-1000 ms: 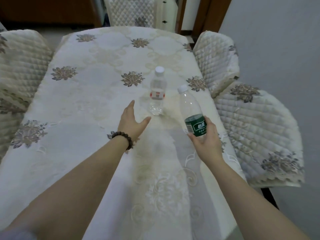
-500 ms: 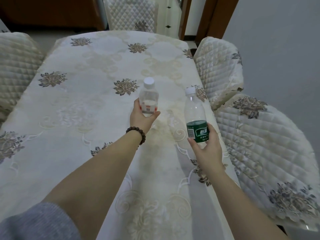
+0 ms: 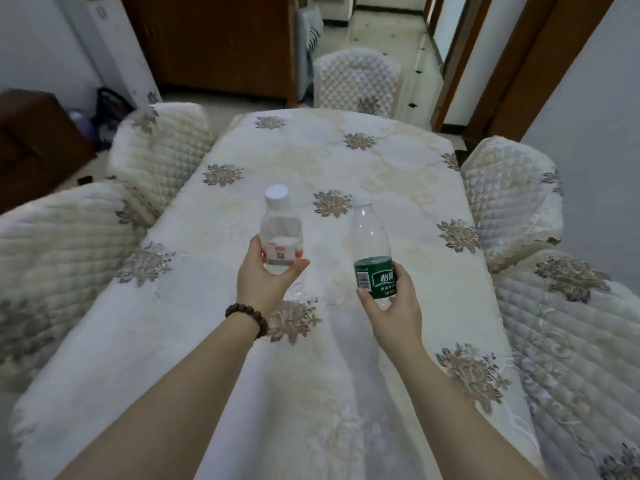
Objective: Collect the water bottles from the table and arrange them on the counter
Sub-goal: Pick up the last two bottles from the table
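- Two clear plastic water bottles sit in the person's hands, both lifted above the cream embroidered tablecloth (image 3: 207,306) near the middle of the frame.
- The left hand (image 3: 265,284), with a dark wooden bead bracelet (image 3: 247,315) on its wrist, curls its fingers and thumb round the lower body of the short clear bottle with a white cap and red-and-white label (image 3: 281,237); this bottle stands upright, partly filled.
- The right hand (image 3: 393,306) grips the bottom of the taller clear bottle with a green label (image 3: 372,252), thumb at the left of the label, fingers wrapped behind; it leans slightly left at the top.
- The bottles are near each other, not touching.
- Quilted cream chair covers (image 3: 512,199) line both sides of the table and its far end at the upper centre.
- Dark wooden door frames (image 3: 519,60) rise at the upper right.
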Motion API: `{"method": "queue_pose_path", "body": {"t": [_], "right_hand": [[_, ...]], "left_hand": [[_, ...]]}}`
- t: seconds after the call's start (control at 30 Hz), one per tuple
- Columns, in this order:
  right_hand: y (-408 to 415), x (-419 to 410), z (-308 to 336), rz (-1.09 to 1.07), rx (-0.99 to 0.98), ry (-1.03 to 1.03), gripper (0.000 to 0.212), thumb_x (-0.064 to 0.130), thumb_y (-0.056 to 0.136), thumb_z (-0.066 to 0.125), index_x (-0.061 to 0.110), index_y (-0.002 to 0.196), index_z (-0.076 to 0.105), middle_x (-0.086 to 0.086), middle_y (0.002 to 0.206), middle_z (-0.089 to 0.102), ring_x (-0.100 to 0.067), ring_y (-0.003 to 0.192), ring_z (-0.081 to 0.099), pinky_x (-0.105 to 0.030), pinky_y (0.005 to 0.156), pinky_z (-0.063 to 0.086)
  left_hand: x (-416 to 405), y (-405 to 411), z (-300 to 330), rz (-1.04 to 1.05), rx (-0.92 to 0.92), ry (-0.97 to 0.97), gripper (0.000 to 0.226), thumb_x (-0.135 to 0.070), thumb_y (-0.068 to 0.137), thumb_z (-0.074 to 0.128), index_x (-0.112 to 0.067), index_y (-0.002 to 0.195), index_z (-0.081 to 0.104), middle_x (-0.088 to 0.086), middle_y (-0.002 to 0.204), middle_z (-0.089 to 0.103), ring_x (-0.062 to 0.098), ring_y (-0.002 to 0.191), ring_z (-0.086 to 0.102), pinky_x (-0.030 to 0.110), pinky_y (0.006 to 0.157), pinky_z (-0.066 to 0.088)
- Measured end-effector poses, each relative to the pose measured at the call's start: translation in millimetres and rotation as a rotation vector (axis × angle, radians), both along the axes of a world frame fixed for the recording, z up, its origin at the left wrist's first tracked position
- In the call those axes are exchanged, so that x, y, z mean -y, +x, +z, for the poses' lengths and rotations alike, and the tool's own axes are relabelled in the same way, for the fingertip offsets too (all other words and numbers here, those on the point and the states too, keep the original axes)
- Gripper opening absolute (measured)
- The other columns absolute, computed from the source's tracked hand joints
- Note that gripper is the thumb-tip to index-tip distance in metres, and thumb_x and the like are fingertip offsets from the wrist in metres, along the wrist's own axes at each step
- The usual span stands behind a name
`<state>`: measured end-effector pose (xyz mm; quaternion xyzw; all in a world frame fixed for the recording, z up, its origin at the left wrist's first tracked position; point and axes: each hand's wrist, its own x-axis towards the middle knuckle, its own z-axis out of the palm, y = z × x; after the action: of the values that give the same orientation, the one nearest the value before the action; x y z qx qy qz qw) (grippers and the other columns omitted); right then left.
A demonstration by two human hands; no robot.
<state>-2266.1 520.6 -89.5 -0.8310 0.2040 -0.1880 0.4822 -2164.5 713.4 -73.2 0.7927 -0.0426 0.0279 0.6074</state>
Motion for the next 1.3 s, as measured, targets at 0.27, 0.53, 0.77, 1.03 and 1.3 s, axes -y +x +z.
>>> {"method": "queue_pose_path", "body": {"t": [0.27,0.53,0.77,1.03,1.3], "right_hand": [[34,-154,25,0.269,0.051,-0.012,0.067,0.036,0.08,0.069,0.026,0.138,0.037,0.007,0.13,0.051,-0.011,0.112,0.053,-0.023,0.087,0.046],[28,-349,47,0.564,0.119,-0.036,0.06,0.037,0.081,0.068,0.027,0.133,0.04,0.012,0.12,0.053,-0.005,0.104,0.053,-0.014,0.078,0.038],[6,-524,56,0.797,0.122,0.019,0.053,0.039,0.077,0.07,0.029,0.123,0.046,0.013,0.105,0.057,-0.005,0.095,0.055,-0.011,0.071,0.037],[1,-645,44,0.887,0.087,0.022,0.052,0.038,0.077,0.071,0.031,0.122,0.045,0.022,0.097,0.054,0.019,0.084,0.05,0.002,0.066,0.035],[64,-717,32,0.912,0.036,0.03,0.059,0.034,0.079,0.071,0.027,0.13,0.041,0.011,0.11,0.057,0.002,0.093,0.056,-0.013,0.073,0.04]], "left_hand": [[-168,-34,28,0.274,0.074,-0.033,0.045,-0.041,0.065,0.082,-0.048,0.096,0.05,-0.035,0.088,0.061,-0.014,0.084,0.057,0.002,0.061,0.041],[-358,-96,42,0.553,0.093,0.0,0.046,-0.05,0.058,0.08,-0.051,0.093,0.049,-0.033,0.09,0.062,-0.012,0.083,0.059,0.019,0.069,0.046],[-508,-165,44,0.753,0.047,0.048,0.048,-0.058,0.055,0.076,-0.059,0.093,0.046,-0.038,0.087,0.059,-0.017,0.081,0.056,0.017,0.066,0.045],[-622,-191,31,0.859,-0.019,0.085,0.049,-0.048,0.061,0.08,-0.047,0.097,0.047,-0.026,0.087,0.061,-0.011,0.079,0.056,0.016,0.065,0.043],[-703,-132,18,0.836,-0.014,0.115,0.052,-0.044,0.068,0.078,-0.041,0.108,0.044,-0.026,0.091,0.055,-0.01,0.084,0.05,0.016,0.066,0.04]]}}
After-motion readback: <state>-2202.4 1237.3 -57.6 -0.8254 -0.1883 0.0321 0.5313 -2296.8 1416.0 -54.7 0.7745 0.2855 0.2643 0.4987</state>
